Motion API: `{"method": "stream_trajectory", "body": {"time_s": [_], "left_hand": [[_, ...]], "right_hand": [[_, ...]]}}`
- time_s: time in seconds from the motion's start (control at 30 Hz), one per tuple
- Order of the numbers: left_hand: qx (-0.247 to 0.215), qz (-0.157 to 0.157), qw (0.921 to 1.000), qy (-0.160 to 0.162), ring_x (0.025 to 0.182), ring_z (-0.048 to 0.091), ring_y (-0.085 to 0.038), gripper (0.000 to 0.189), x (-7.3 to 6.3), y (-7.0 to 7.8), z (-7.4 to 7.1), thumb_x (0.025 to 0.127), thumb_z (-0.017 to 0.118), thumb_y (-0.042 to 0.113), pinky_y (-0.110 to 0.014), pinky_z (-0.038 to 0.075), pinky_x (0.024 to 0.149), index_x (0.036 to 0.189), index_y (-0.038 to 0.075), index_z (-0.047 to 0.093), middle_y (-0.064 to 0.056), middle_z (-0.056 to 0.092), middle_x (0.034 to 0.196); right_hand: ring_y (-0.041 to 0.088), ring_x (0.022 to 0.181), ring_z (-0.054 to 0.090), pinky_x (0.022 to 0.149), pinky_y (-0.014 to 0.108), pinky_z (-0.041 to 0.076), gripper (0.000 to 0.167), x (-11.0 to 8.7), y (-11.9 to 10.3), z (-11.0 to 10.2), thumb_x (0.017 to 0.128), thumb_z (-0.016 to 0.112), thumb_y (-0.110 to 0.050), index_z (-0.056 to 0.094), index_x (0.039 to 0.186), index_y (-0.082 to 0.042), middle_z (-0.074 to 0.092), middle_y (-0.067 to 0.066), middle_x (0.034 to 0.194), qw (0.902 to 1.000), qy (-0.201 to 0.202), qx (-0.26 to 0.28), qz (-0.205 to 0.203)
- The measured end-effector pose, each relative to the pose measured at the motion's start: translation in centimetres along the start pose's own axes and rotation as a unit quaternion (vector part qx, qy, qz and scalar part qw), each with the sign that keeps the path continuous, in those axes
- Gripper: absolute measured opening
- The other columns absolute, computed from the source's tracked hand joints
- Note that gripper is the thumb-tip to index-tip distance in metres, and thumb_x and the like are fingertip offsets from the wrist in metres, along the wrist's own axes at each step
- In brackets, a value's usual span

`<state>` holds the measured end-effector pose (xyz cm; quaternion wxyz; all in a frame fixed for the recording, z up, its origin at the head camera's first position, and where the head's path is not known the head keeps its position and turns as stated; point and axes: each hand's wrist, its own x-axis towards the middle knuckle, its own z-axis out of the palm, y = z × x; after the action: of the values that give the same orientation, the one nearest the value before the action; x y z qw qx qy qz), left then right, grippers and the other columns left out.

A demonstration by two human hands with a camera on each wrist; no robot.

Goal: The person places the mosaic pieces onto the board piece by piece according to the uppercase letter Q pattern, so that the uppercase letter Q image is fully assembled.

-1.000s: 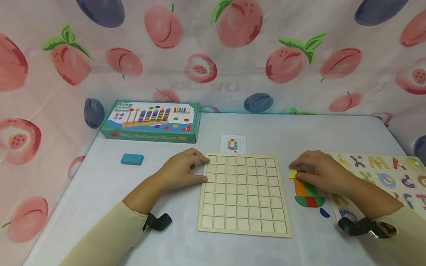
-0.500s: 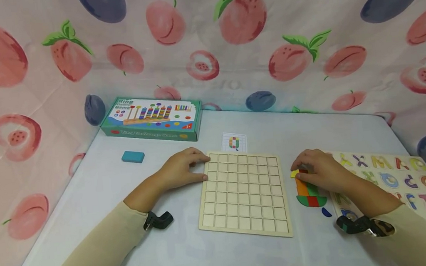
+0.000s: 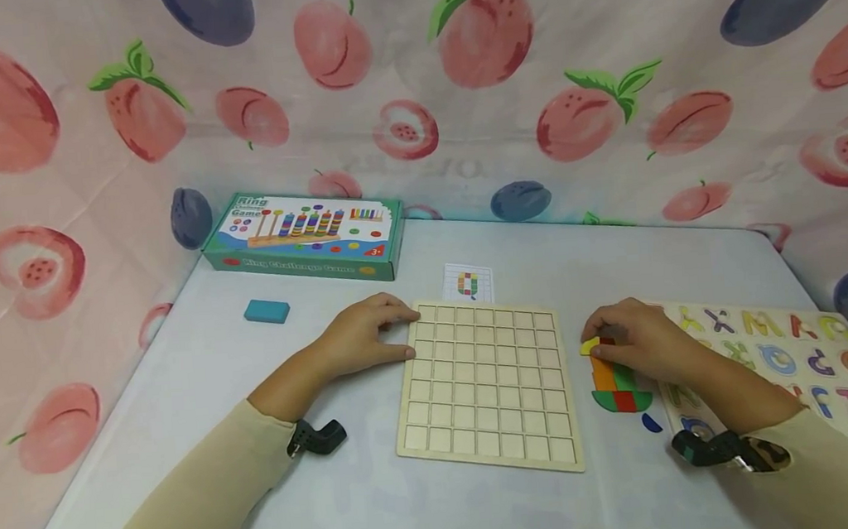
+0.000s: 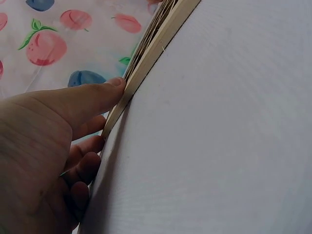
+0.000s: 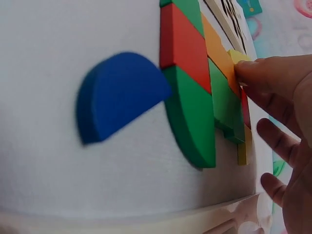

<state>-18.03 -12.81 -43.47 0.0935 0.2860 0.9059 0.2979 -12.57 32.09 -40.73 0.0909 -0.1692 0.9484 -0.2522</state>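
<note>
My left hand (image 3: 358, 336) touches the left edge of a pale wooden grid board (image 3: 482, 384); in the left wrist view the thumb (image 4: 114, 84) lies along its rim. The board's squares hold no blocks. To its right, my right hand (image 3: 639, 343) rests at the far end of a group of flat coloured blocks, thumb (image 5: 248, 70) and index finger beside the yellow block (image 3: 589, 346). Orange (image 3: 603, 373), green (image 3: 622, 377) and red (image 3: 624, 401) blocks lie together, some hidden under the hand. A blue half-round block (image 5: 122, 95) lies apart, nearer me.
A small card (image 3: 468, 283) with a coloured Q pattern lies behind the board. A green Ring Challenge Game box (image 3: 302, 237) stands at the back left, with a teal block (image 3: 266, 311) in front of it. A wooden letter puzzle (image 3: 797, 351) lies at the right, under the right forearm.
Both hands keep nearly the same place, and the blocks and board lie as before. The head view has shifted slightly.
</note>
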Motion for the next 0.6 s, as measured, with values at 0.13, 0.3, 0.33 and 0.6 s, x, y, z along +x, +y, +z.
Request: {"method": "stream_trajectory", "body": {"time_s": [0.13,0.3,0.33,0.6], "left_hand": [[-0.006,-0.003,1.0,-0.001,0.119,0.06,-0.016,0.055,-0.1,0.0,0.0,0.089,0.089,0.038,-0.041,0.05,0.101,0.138,0.02,0.074,0.003,0.064,0.134],[-0.009,0.0,1.0,0.0,0.121,0.06,-0.017,0.055,-0.1,0.1,-0.1,0.089,0.089,0.037,-0.041,0.049,0.103,0.139,0.019,0.074,0.003,0.064,0.135],[-0.009,0.0,1.0,0.001,0.122,0.06,-0.017,0.055,-0.1,0.1,-0.1,0.089,0.09,0.037,-0.041,0.049,0.104,0.138,0.019,0.074,0.003,0.064,0.135],[-0.01,0.007,0.9999,0.005,0.125,0.06,-0.018,0.056,-0.1,0.0,-0.1,0.089,0.09,0.037,-0.043,0.049,0.106,0.139,0.018,0.074,0.002,0.064,0.135]], "right_hand": [[0.03,0.113,0.056,0.099,0.059,0.046,0.012,-0.1,-0.2,-0.1,0.099,0.079,-0.018,0.075,0.105,-0.027,0.067,0.002,0.115,0.9996,0.0,0.012,0.025],[0.034,0.115,0.056,0.1,0.059,0.047,0.006,0.2,-0.7,-0.3,0.102,0.075,-0.022,0.074,0.108,-0.025,0.066,0.006,0.117,0.9973,0.006,0.048,0.056],[0.034,0.115,0.056,0.1,0.058,0.046,0.006,0.3,-0.7,-0.3,0.102,0.075,-0.022,0.074,0.108,-0.024,0.066,0.006,0.117,0.9972,0.008,0.052,0.053],[0.031,0.111,0.056,0.106,0.06,0.04,0.006,1.6,-1.6,-0.4,0.103,0.073,-0.02,0.074,0.108,-0.023,0.067,0.004,0.11,0.9965,0.022,0.079,0.017]]}}
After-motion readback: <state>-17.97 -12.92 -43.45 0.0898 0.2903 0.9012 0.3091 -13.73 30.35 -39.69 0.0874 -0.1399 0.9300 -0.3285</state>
